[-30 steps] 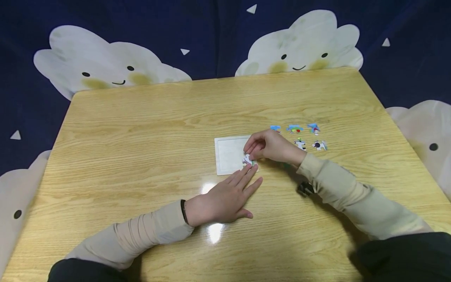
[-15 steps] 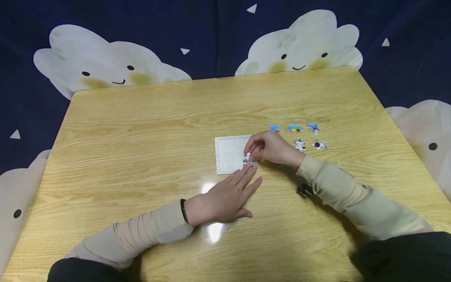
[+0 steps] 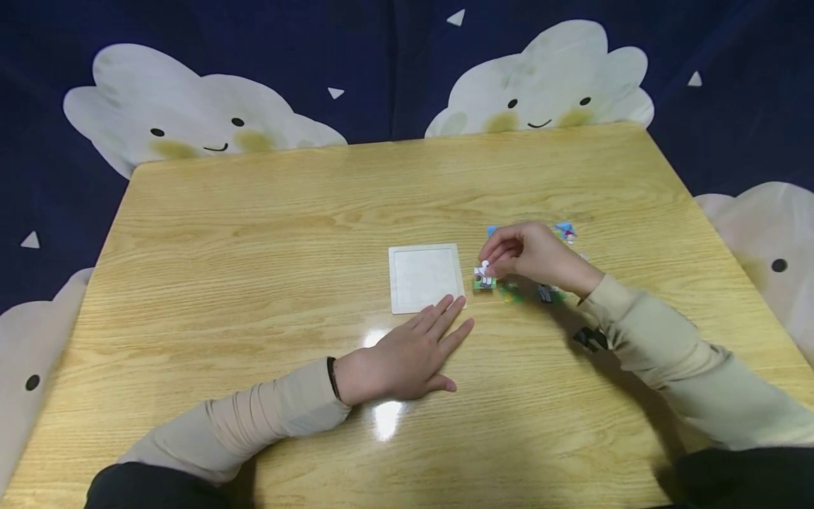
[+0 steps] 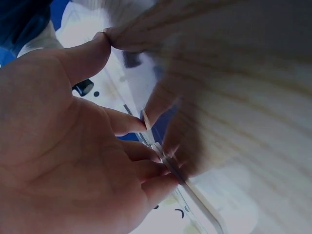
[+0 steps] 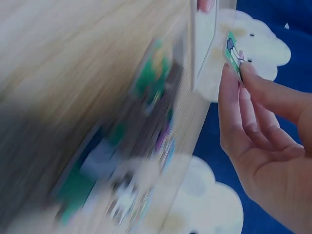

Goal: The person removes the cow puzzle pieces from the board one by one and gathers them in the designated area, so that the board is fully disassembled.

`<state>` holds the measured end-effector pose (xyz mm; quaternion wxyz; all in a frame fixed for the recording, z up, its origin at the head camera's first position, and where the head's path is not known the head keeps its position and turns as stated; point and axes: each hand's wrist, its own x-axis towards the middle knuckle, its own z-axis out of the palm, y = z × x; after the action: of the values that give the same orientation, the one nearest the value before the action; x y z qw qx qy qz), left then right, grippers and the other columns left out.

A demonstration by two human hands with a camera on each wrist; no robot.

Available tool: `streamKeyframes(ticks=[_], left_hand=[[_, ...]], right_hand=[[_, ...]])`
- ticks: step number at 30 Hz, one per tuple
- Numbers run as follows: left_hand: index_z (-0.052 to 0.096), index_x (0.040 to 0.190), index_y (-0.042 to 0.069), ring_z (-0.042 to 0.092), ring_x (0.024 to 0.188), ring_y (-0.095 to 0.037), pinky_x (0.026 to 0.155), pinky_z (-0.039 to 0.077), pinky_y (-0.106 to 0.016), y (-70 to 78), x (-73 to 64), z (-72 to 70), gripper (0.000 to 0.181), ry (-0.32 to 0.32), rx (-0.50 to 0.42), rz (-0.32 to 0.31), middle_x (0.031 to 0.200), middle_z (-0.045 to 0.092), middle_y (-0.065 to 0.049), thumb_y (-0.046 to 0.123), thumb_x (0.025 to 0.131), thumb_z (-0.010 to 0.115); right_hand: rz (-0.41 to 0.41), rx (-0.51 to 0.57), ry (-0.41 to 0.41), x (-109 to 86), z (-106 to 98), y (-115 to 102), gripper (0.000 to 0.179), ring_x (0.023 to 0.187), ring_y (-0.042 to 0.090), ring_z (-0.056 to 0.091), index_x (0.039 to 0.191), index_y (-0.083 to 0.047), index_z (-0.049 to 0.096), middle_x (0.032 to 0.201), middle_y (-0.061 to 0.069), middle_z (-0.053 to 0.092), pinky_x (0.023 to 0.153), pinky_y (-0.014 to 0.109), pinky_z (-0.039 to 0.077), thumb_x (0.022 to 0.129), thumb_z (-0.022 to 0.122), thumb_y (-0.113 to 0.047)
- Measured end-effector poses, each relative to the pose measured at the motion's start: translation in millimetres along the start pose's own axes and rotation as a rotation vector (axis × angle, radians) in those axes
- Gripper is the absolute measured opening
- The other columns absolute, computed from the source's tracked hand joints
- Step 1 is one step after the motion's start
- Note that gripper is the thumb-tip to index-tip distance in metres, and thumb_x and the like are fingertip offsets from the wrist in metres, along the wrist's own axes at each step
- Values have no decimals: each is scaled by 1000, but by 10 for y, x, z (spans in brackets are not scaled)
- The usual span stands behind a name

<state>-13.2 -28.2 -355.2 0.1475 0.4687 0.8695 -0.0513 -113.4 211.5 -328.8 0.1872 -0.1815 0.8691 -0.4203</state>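
With thumb and fingers, my right hand (image 3: 540, 256) pinches a jigsaw puzzle piece (image 3: 485, 276), just beyond the right edge of the white puzzle tray (image 3: 425, 277). In the right wrist view this puzzle piece (image 5: 234, 52) shows green, white and dark colours and is clear of the table. My left hand (image 3: 407, 357) lies palm down, fingers extended and spread, its fingertips at the tray's lower right corner. From the left wrist view, the fingers (image 4: 155, 187) meet the tray's edge (image 4: 197, 202). A bare pale surface shows inside the tray's raised rim.
Several loose puzzle pieces lie right of the tray, among them a blue piece (image 3: 564, 230) and a green piece (image 3: 511, 293); my right hand partly hides the group. They are blurred in the right wrist view. A dark blue cloud-print curtain (image 3: 391, 63) hangs behind the wooden table (image 3: 254, 254).
My right hand has lifted the puzzle piece off the tray's lower right area and carried it right, past the rim. The left hand has stayed in place.
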Motion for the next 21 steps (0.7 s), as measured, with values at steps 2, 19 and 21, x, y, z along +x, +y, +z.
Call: streamKeyframes(ticks=[2, 19, 21], left_hand=[[11, 158, 8, -3, 149, -32, 119, 12, -37, -3, 2, 4, 87, -1, -5, 1, 161, -5, -22, 62, 96, 41], [13, 158, 7, -1, 149, -32, 118, 14, -37, -3, -2, 12, 86, 17, -20, 4, 161, -3, -23, 60, 97, 43], [12, 158, 7, -1, 149, -32, 118, 13, -37, -2, -2, 11, 86, 13, -21, 3, 161, -3, -22, 61, 97, 43]], right_hand=[[18, -16, 13, -81, -77, 53, 13, 75, 18, 69, 98, 0, 71, 88, 9, 71, 69, 33, 57, 86, 75, -2], [152, -108, 107, -746, -632, 608, 16, 73, 12, 68, 101, 3, 72, 84, 9, 72, 64, 26, 55, 86, 72, 3], [167, -108, 104, -796, -659, 676, 16, 73, 12, 68, 102, 4, 71, 84, 9, 72, 63, 26, 55, 86, 70, 5]])
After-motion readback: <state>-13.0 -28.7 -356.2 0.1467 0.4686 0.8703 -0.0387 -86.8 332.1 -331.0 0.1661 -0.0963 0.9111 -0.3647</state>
